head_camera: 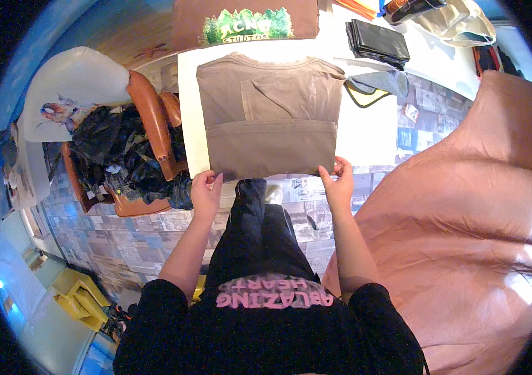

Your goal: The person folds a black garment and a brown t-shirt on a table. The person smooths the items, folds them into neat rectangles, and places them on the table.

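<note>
A brown-grey T-shirt (270, 145) lies partly folded on a white table (368, 136). Its neckline points to the far side, and a straight folded band of cloth runs across the near half. My left hand (206, 194) pinches the near left corner of the shirt between thumb and fingers. At the near right corner my right hand (338, 183) grips the cloth the same way. The shirt's near edge sits at the front edge of the table.
Beyond the shirt lies a brown garment (247, 23) with a printed forest design. Black plastic bags (378, 44) and a grey cloth piece (378, 84) are at the far right. A brown armchair (151, 122) heaped with dark clothes (111, 136) stands left; a large pinkish-brown cover (458, 197) bulges right.
</note>
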A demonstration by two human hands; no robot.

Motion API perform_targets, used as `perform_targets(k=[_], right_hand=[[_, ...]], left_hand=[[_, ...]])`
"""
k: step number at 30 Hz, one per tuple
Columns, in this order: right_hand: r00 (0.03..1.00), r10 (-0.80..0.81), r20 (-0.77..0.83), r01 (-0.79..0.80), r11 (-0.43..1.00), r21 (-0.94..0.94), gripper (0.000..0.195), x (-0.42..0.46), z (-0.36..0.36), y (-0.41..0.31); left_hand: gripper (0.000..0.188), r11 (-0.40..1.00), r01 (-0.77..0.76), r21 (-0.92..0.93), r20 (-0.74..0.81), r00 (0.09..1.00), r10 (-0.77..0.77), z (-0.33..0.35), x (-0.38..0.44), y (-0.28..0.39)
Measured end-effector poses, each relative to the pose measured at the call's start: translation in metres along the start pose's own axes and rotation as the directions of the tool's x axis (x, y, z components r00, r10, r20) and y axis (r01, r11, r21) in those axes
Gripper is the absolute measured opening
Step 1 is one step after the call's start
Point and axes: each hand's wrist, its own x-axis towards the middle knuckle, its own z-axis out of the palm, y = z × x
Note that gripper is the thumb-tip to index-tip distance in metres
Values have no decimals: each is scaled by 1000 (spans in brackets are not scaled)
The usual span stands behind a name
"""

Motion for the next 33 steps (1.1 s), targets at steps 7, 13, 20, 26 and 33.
perform_targets(k=[7,13,20,26,33], right_hand=[[995,55,84,-78,953,292,38,-13,6,30],[989,-6,148,-41,950,310,16,-13,-3,51],[992,-37,124,2,964,266,19,-19,-3,41],[975,131,177,-201,863,464,22,-48,-25,-2],[980,-85,182,43,974,222,17,-67,-76,-19]], left_hand=[[21,974,-182,137,28,983,180,-4,-14,-14],[13,874,128,-470,140,988,-69,-5,-21,-25],[11,898,126,-421,212,976,-37,-17,-23,-17],[21,878,331,-347,249,935,-254,-42,-43,33],[18,954,116,-276,249,968,-46,-81,-56,35]])
